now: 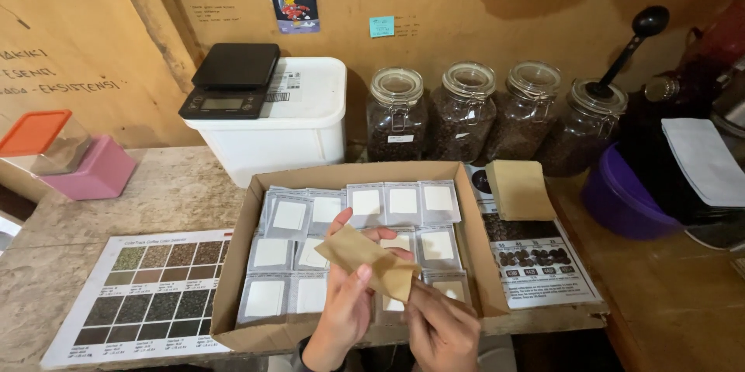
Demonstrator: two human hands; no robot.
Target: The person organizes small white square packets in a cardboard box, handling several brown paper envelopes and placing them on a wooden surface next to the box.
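Item: small flat brown paper pouch [369,261], held over the near edge of a shallow open cardboard box [475,232], between both hands.

Left hand [347,306]: grasping the pouch from below and behind, thumb on its face, fingers curled up past its far edge.

Right hand [441,329]: pinching the pouch's lower right corner, which folds down slightly there. The fingertips are partly hidden by the paper, so the exact pinch cannot be told.

Handling, by judgement: very light, thin and limp; it creases readily and would tear under a hard pull. Best taken along an edge or corner with a gentle pinch, or supported flat across the fingers. The surface looks matt, not slippery.

Box contents: rows of silver-grey sachets with white square labels [403,201], laid flat and overlapping.

Surroundings: a printed chart of dark colour swatches [155,287] left of the box; a second brown paper pouch [518,190] on a printed sheet to its right; four glass clip-top jars of dark coffee beans [464,112] along the wall; a black digital scale [231,79] on a white lidded tub [299,131]; a purple bowl [621,201]; all on a worn wooden counter [155,193].
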